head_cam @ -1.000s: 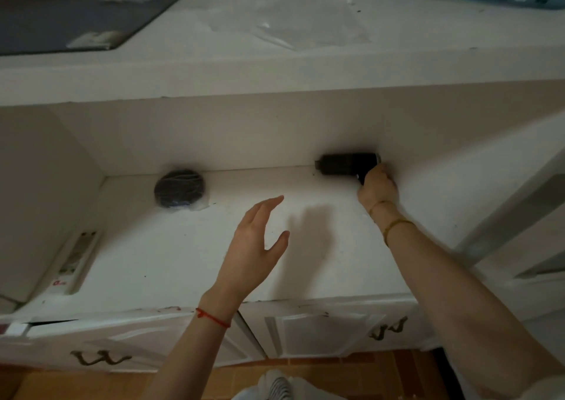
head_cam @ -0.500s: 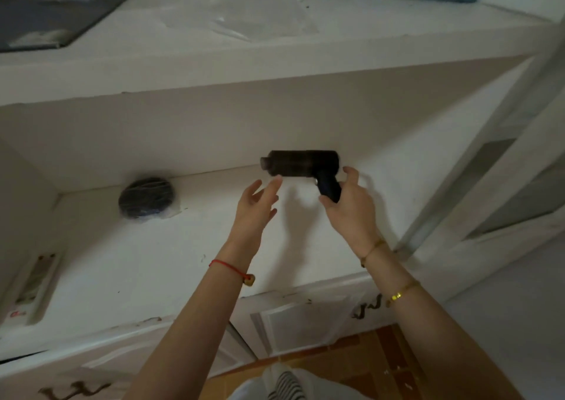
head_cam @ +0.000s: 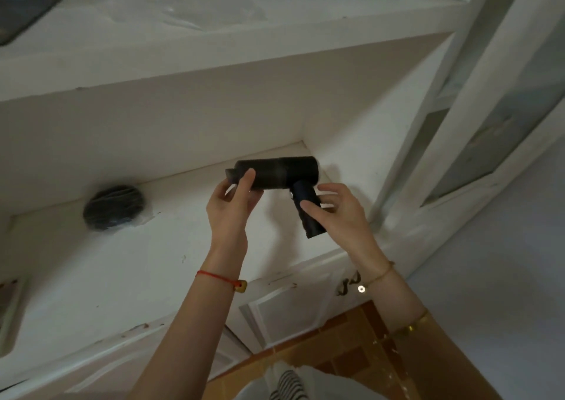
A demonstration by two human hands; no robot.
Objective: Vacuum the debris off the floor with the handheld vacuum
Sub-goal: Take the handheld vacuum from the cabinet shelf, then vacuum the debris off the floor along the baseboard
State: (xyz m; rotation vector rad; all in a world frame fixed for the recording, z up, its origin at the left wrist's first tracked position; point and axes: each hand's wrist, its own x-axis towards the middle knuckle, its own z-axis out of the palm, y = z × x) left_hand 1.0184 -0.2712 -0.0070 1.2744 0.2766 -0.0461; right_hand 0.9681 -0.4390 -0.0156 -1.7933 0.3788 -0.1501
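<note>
Now we lift the handheld vacuum above the shelf's right corner; left hand pinching its nozzle, right hand loosely curled round the grip; next, floor

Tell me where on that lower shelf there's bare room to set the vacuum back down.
The lower shelf is bare between the wrapped dark bundle and the right corner, under the handheld vacuum held by the left hand and right hand. The front left stretch is bare too. Only the back left is taken.

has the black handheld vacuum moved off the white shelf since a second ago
Yes. The black handheld vacuum has come up and forward from the back of the white shelf, nearer the camera, now held in both hands.
</note>
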